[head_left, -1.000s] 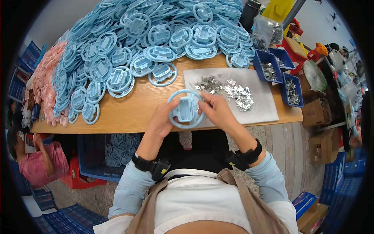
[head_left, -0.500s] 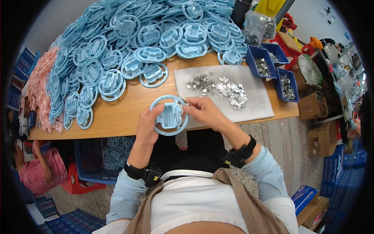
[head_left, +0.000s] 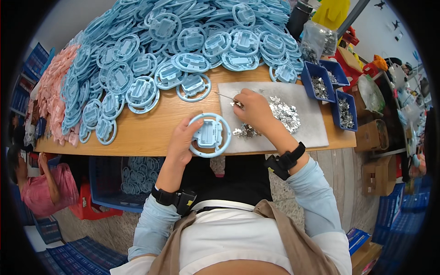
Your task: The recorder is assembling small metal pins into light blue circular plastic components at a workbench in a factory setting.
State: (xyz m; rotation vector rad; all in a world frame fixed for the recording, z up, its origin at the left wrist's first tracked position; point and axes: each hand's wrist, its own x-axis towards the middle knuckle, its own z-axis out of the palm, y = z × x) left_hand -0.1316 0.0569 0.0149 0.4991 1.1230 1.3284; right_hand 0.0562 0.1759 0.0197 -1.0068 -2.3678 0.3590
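My left hand [head_left: 182,140] grips a light blue plastic steering-wheel-shaped part [head_left: 209,135] by its left side, above the table's front edge. Its rectangular hollow faces up. My right hand [head_left: 252,107] is closed around a thin stick-like tool [head_left: 226,96], perhaps tweezers, whose slim end points to the left. Beneath and beside that hand lie small shiny metal pieces [head_left: 286,114] on a pale foam mat [head_left: 316,130]. A darker cluster of metal pieces [head_left: 247,131] shows nearer me. The right fingertips are partly hidden by the hand.
A large heap of light blue parts [head_left: 165,27] covers the table's back and left, beside pink parts [head_left: 52,98]. Three blue bins [head_left: 344,110] of metal pieces stand at right. Below the table is a blue crate [head_left: 103,183]. Another person [head_left: 50,188] sits at far left.
My right hand has left the blue part and moved up and right over the metal pieces, still holding the thin tool. The left hand keeps the part, slightly farther right in view.
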